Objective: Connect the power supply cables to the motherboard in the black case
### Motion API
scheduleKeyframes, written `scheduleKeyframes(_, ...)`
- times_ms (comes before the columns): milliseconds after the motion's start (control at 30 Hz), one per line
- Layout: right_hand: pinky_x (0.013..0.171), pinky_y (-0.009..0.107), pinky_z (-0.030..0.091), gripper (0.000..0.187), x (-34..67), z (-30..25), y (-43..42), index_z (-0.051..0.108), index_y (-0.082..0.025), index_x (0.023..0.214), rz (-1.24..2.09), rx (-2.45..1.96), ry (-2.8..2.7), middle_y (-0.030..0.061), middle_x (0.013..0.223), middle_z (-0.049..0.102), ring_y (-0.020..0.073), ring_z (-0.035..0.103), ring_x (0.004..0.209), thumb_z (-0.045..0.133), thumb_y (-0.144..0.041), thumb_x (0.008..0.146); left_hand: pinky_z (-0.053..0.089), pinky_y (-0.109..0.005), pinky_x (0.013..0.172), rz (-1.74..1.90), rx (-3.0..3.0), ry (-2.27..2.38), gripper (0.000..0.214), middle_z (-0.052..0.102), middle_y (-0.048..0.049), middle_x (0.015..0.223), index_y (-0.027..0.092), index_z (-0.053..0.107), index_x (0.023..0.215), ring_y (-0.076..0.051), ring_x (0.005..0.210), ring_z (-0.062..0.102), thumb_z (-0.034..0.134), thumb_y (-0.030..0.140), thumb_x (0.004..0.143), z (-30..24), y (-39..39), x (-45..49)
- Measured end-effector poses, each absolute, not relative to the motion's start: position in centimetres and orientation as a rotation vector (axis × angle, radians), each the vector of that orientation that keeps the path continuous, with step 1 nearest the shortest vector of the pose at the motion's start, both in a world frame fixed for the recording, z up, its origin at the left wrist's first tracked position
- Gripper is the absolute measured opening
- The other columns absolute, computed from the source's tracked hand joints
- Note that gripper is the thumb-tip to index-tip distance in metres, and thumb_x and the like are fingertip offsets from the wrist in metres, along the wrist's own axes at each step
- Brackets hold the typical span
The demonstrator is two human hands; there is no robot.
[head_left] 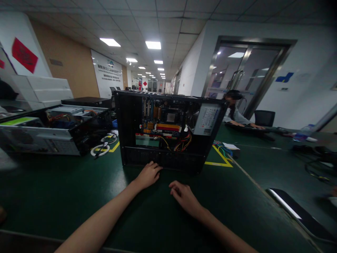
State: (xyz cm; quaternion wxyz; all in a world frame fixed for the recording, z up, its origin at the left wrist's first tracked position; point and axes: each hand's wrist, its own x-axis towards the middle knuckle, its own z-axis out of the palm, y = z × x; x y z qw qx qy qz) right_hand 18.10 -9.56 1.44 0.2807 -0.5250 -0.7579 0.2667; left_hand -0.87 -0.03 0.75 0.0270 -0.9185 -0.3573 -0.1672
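Note:
A black computer case (160, 160) stands upright on the green table, its open side facing me. Inside it are a motherboard (171, 109), a silver power supply (206, 118) at the upper right and a bundle of coloured cables (184, 142). My left hand (149, 174) rests at the case's lower front edge, fingers extended against it and holding nothing. Slightly apart from the case, my right hand (184, 196) is over the table, its fingers loosely bent with a gap at the thumb. Nothing shows in it.
Another opened computer case (52, 137) lies on the left, near coiled white cables (100, 150). Yellow tape (219, 163) marks the green table (147, 218). A black, bright-edged device (297, 214) lies right. Beyond, a person (237, 112) sits with hands on the table's far side.

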Motion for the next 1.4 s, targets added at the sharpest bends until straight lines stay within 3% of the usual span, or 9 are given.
scheduleKeyframes(133,0.068,0.023,0.041,0.020,17.7,0.8,-10.4,0.055,-0.018,0.091,0.632,-1.451,-2.066,0.0034,0.087,0.057,0.0121,0.054,0.076,0.038,-0.017,0.080,0.037,-0.032,0.082,-0.526,-2.840,-1.099,0.031,0.054,-0.0050,0.096,0.019,0.050,0.110,-0.019,0.090,0.046,0.047,0.016,0.080,0.9,-0.1,-0.9)
scheduleKeyframes(433,0.074,0.025,0.040,0.020,17.5,1.7,-10.8,0.055,-0.018,0.090,0.573,-1.453,-2.156,0.0041,0.088,0.055,0.0143,0.051,0.082,0.038,-0.016,0.080,0.038,-0.032,0.079,-0.541,-2.837,-1.098,0.030,0.054,-0.0048,0.094,0.019,0.051,0.110,-0.020,0.089,0.045,0.047,0.017,0.080,0.9,-0.1,-0.8)
scheduleKeyframes(733,0.069,0.022,0.040,0.021,18.7,2.5,-8.8,0.052,-0.020,0.098,0.694,-1.370,-2.196,0.0012,0.082,0.058,0.0114,0.055,0.075,0.039,-0.020,0.081,0.037,-0.033,0.082,-0.535,-2.827,-1.091,0.031,0.054,-0.0050,0.095,0.019,0.051,0.109,-0.020,0.090,0.046,0.047,0.015,0.079,1.0,-0.1,-0.8)
scheduleKeyframes(1067,0.056,0.019,0.041,0.020,19.1,11.0,-1.6,0.053,-0.016,0.090,0.584,-1.074,-1.943,0.0004,0.069,0.059,0.0071,0.052,0.055,0.038,-0.015,0.077,0.037,-0.033,0.083,-0.500,-2.842,-1.096,0.031,0.053,-0.0056,0.095,0.020,0.051,0.110,-0.019,0.091,0.046,0.046,0.017,0.080,1.1,-0.1,-0.8)
scheduleKeyframes(1267,0.059,0.018,0.042,0.018,17.9,12.8,5.1,0.058,-0.012,0.083,0.397,-1.290,-2.181,0.0028,0.069,0.062,0.0090,0.056,0.060,0.042,-0.011,0.075,0.037,-0.032,0.082,-0.485,-2.850,-1.117,0.032,0.053,-0.0062,0.096,0.019,0.050,0.112,-0.020,0.092,0.045,0.045,0.017,0.080,1.1,-0.1,-0.8)
scheduleKeyframes(1400,0.056,0.017,0.042,0.018,16.7,11.9,8.0,0.060,-0.009,0.082,0.578,-1.601,-2.366,0.0058,0.071,0.064,0.0103,0.058,0.059,0.043,-0.012,0.076,0.037,-0.033,0.083,-0.513,-2.857,-1.105,0.032,0.053,-0.0060,0.095,0.020,0.050,0.111,-0.020,0.092,0.045,0.046,0.016,0.080,0.9,0.0,-0.9)
